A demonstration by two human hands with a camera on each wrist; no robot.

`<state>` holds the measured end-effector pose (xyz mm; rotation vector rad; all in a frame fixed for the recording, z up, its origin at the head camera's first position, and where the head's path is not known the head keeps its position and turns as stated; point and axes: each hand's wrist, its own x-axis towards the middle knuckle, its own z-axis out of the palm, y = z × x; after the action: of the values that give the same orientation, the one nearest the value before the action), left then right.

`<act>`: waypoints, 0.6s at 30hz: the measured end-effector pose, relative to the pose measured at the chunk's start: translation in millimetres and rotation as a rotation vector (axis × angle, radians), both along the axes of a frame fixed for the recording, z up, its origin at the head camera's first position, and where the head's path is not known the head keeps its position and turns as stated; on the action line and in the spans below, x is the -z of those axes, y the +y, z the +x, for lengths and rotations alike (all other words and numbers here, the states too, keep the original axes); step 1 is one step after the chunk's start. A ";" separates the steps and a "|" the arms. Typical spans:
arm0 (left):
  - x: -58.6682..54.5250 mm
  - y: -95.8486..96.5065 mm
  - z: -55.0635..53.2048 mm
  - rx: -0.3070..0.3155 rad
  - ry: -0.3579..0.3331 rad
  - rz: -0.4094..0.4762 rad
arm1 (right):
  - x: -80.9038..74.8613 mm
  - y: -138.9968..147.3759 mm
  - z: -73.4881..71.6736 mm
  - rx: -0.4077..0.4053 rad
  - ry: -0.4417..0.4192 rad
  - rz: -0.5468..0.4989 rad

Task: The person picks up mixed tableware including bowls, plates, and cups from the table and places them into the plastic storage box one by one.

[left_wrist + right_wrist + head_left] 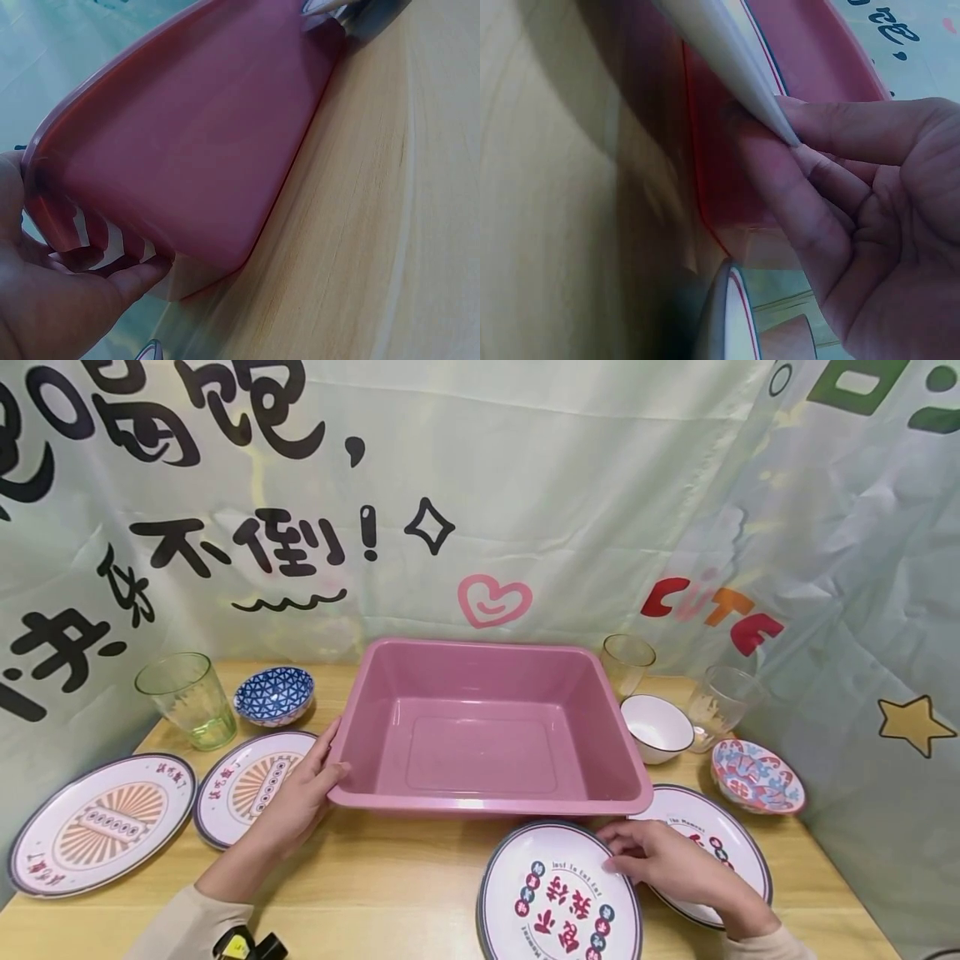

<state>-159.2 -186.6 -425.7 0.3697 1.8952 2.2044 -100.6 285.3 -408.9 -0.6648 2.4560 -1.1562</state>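
A pink plastic basin (480,752) sits in the middle of the wooden table. At its front left corner my left hand (300,789) grips the rim; in the left wrist view the fingers (142,274) lie against the outer side. My right hand (667,864) pinches the right edge of a white plate (558,902) with red and blue lettering. In the right wrist view this plate (731,64) is raised off the table, thumb on one face and fingers on the other. Under and behind the right hand lies a similar white plate (738,852).
Left of the basin are two plates, one large (105,893) and one smaller (210,831), a green glass (183,702) and a blue patterned bowl (274,695). On the right stand a white bowl (656,727), two glasses (630,660) and a red-blue bowl (757,777). A printed cloth (570,510) hangs behind.
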 end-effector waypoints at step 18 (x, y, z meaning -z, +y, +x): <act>0.8 -0.2 0.7 -0.006 -0.001 0.014 | -14.3 7.3 15.3 -0.041 0.193 -0.018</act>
<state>-158.5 -186.8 -426.5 0.3655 1.8838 2.2219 -85.3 292.6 -394.6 -0.8650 2.5791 -1.1485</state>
